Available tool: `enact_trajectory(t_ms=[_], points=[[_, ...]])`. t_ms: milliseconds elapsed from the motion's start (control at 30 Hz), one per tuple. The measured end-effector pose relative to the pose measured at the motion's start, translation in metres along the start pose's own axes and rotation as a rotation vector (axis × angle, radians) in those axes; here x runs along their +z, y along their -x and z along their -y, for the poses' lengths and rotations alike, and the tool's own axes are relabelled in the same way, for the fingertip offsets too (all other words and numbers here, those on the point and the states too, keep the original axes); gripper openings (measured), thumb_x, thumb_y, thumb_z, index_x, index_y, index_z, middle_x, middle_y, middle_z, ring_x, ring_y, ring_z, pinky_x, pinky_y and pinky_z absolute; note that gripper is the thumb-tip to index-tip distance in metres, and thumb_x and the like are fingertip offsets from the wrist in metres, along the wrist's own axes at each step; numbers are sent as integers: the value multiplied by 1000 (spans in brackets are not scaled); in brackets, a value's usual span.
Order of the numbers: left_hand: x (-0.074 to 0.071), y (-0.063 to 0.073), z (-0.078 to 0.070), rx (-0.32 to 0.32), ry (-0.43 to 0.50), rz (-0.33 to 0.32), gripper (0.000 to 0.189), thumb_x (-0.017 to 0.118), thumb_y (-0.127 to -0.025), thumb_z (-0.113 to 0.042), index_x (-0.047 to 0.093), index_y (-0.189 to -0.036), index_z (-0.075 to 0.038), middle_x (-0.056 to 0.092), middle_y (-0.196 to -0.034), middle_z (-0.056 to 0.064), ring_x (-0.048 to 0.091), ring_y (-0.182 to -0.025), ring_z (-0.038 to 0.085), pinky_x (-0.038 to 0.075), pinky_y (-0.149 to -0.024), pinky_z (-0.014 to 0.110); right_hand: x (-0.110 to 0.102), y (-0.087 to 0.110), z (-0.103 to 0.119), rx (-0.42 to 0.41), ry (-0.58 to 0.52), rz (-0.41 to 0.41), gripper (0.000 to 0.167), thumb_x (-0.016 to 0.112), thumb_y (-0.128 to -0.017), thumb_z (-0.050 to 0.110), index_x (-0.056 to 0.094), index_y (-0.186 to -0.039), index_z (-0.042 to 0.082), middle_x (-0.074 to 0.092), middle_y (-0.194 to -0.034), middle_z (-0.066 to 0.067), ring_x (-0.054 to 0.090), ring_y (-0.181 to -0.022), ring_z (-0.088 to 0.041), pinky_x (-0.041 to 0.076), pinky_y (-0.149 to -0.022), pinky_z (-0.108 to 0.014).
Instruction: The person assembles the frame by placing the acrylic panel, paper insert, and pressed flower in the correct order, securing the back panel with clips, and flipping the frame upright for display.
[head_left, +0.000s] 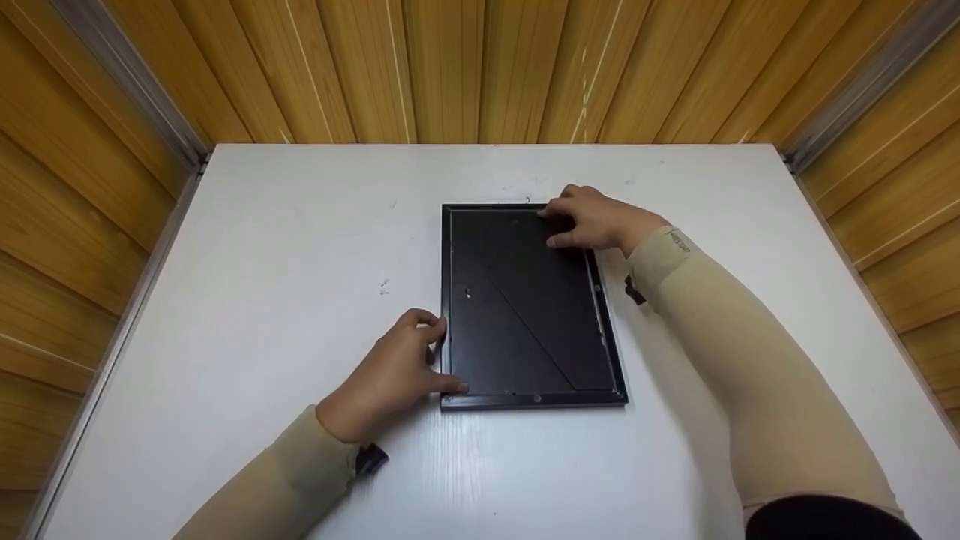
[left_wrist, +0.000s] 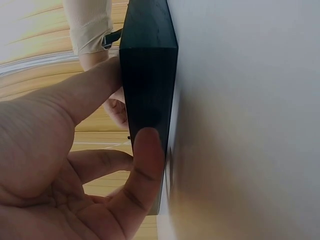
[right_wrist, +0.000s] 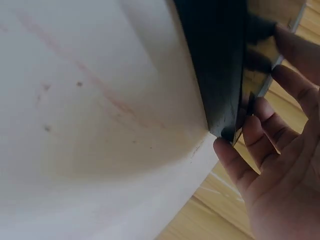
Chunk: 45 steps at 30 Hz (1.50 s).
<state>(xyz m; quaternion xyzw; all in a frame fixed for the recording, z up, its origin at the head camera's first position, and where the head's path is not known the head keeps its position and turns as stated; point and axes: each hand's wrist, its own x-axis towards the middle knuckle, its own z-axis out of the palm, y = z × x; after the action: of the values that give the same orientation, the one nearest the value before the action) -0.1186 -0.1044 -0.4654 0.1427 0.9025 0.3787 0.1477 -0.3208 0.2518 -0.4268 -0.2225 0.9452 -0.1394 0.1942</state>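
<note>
A black picture frame [head_left: 525,315] lies back side up on the white table, its longer sides running away from me. A diagonal line, seemingly the stand's edge, crosses its backing. At the near left corner my left hand [head_left: 397,367] grips the frame, thumb on the back and a finger against the outer side. In the left wrist view, that finger [left_wrist: 149,150] touches the dark side wall. Over the far right corner is my right hand [head_left: 596,217], fingers spread. The right wrist view has its little finger [right_wrist: 232,160] touching the corner, with other fingers near the glossy back.
The white table [head_left: 300,247] extends around the frame on all sides. Wood-patterned panels [head_left: 480,67] stand behind it and along both sides, with metal posts [head_left: 135,82] at the corners. Small dark marks dot the tabletop.
</note>
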Motion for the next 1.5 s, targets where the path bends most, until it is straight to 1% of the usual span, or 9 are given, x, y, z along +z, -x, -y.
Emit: enact_trajectory(t_ms=[300,567,767,833,1000,1100,1233,1367,1500], points=[[-4,0,4,-12,-12,-3,99,110,-74,-30,64,-158,-1,58,-157,13,66,-98,16,59,-90,36,15,3,9,2,107,-90,82,75,-101,66,58,-167,20,53,-156,-19,50,-143,-38,48,-124,-59],[0,-1,5,-7,-36,-8,99,109,-75,-32,64,-157,0,59,-156,13,70,-111,21,61,-99,41,31,13,0,15,110,-121,91,61,-104,80,45,-175,25,47,-163,-19,44,-148,-37,45,-126,-61],[2,-1,5,-10,-54,-22,99,109,-73,-35,66,-155,0,62,-153,11,74,-112,23,63,-102,43,37,39,-8,36,-61,-188,87,62,-112,63,37,-177,12,39,-176,-20,36,-165,-44,37,-135,-66],[3,-1,5,-14,-65,-30,99,110,-73,-36,67,-154,1,63,-153,9,74,-117,24,63,-104,44,39,52,-10,70,-121,-224,82,63,-114,55,39,-176,8,39,-176,-21,41,-163,-47,38,-134,-67],[-2,-2,5,-14,-111,-30,98,108,-76,-39,66,-154,2,65,-154,9,72,-132,30,61,-111,48,56,80,-10,152,-258,-308,63,65,-116,38,54,-166,2,53,-163,-24,64,-129,-41,54,-110,-59],[-9,-3,5,2,-146,-13,85,102,-84,-39,69,-152,0,67,-154,10,70,-136,33,59,-116,49,73,92,-8,163,-301,-322,58,68,-114,31,58,-162,1,61,-152,-25,64,-110,-32,53,-94,-47],[-27,-14,5,19,-149,42,59,92,-96,-38,78,-141,-3,70,-150,12,69,-141,34,56,-121,52,88,101,-7,157,-336,-364,54,73,-112,25,61,-159,1,71,-139,-22,59,-97,-22,47,-84,-34],[-44,-35,6,29,-109,73,45,83,-104,-34,81,-137,-3,72,-149,15,69,-140,37,56,-121,56,94,104,-10,186,-400,-406,49,76,-110,25,67,-154,8,79,-130,-21,60,-96,-23,48,-83,-32],[-57,-66,9,55,-95,6,37,73,-111,-25,79,-140,-2,71,-152,18,73,-131,39,60,-114,57,97,103,-15,221,-484,-413,46,78,-109,29,70,-151,12,76,-144,-21,74,-124,-36,59,-107,-45]])
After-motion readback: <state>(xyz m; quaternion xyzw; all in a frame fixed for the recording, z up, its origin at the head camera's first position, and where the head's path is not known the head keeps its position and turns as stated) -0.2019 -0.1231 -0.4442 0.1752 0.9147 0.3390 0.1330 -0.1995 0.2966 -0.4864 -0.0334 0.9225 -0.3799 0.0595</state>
